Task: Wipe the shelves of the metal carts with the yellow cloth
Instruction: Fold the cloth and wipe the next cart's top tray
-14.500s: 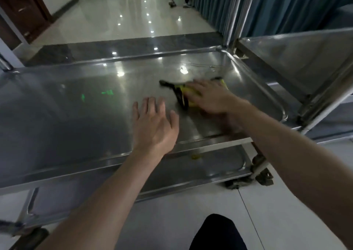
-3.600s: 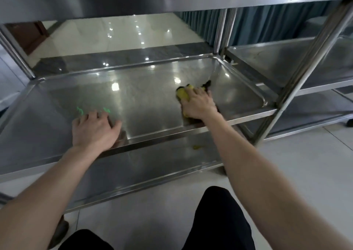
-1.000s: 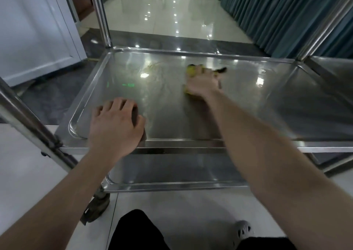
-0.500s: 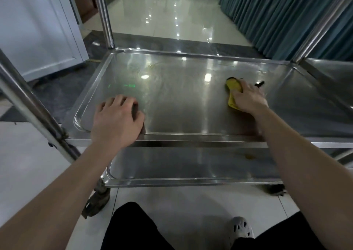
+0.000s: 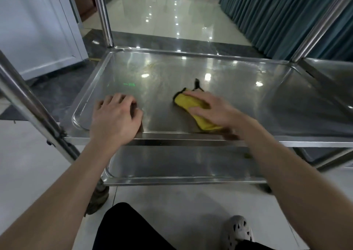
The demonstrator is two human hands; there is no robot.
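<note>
Yellow cloth (image 5: 193,107) is seen in the head view as a single piece, bunched into a long, narrow roll with a dark edge trim. A thin black strip (image 5: 197,84) sticks out past its far end. It lies on a shelf (image 5: 238,81) of the metal cart (image 5: 28,104), close to the front rim and a little right of centre. Its long axis is set on a diagonal: the far end points away and to the left, the near end toward the front rim and to the right.

The right hand (image 5: 212,110) is laid palm down on top of it, fingers stretched out and spread, pressed flat rather than curled round it; the hand is blurred. The left hand (image 5: 116,118) is rested palm down on the same shelf near the front left corner, apart from the cloth, with the fingers slightly bent and nothing held.

One cloth and two hands are counted. Two levels of this cart are shown, the one being wiped and a lower shelf (image 5: 181,165) beneath it, and three upright posts (image 5: 103,14) are visible. Part of a second cart (image 5: 328,66) is seen just beside it on the right. One grey shoe (image 5: 238,230) is visible on the pale floor (image 5: 172,202).
</note>
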